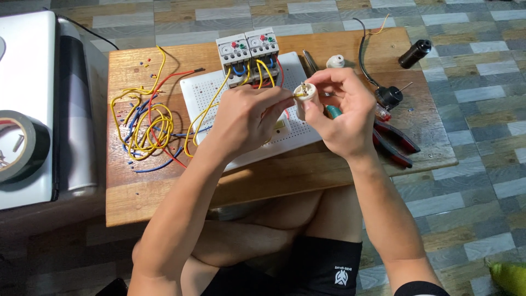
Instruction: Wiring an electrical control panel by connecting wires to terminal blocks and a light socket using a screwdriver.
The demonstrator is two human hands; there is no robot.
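Note:
My right hand [342, 112] grips a small white round fitting [304, 93] with a metal terminal on top, held above a white perforated board [208, 90]. My left hand [249, 118] pinches a yellow wire [205, 112] and holds its end against the fitting's terminal. That wire loops down over the board's left part. Two grey relay blocks [247, 52] with red and green knobs stand at the board's far edge, wired in yellow, blue and red. A teal-handled tool [332, 112] shows under my right hand; whether the hand holds it is unclear.
A low wooden table [164, 192] carries a tangle of yellow, blue and red wires [143, 129] at left, red-handled pliers [395, 143] at right, a white cap [335, 61] and a black part [390, 96]. A black tape roll [24, 145] lies left. A black cylinder [415, 53] rests on the tiled floor.

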